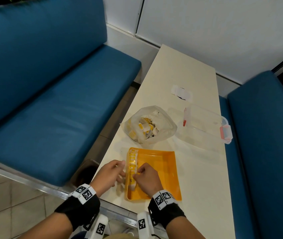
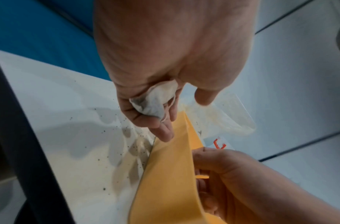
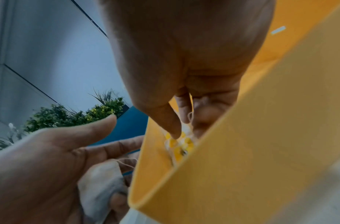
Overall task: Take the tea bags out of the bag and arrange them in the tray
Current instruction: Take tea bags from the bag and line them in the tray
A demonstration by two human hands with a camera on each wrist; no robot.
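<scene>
An orange tray (image 1: 164, 169) lies on the table near its front edge. A row of tea bags (image 1: 132, 162) with yellow tags stands along the tray's left wall. My right hand (image 1: 138, 173) is inside the tray, and its thumb and fingers pinch a tea bag (image 3: 181, 141) at the near end of that row. My left hand (image 1: 120, 171) hovers just outside the left wall, with its fingers curled around white tea bags (image 2: 155, 101). Behind the tray sits the clear plastic bag (image 1: 148, 125), open at the top and holding several more tea bags.
A clear plastic box (image 1: 206, 125) with red clasps stands to the right of the bag, and a white wrapper (image 1: 182, 92) lies farther back. Blue benches (image 1: 51, 100) flank the narrow cream table (image 1: 201, 178). Dark tea specks (image 2: 127, 136) dot the table left of the tray.
</scene>
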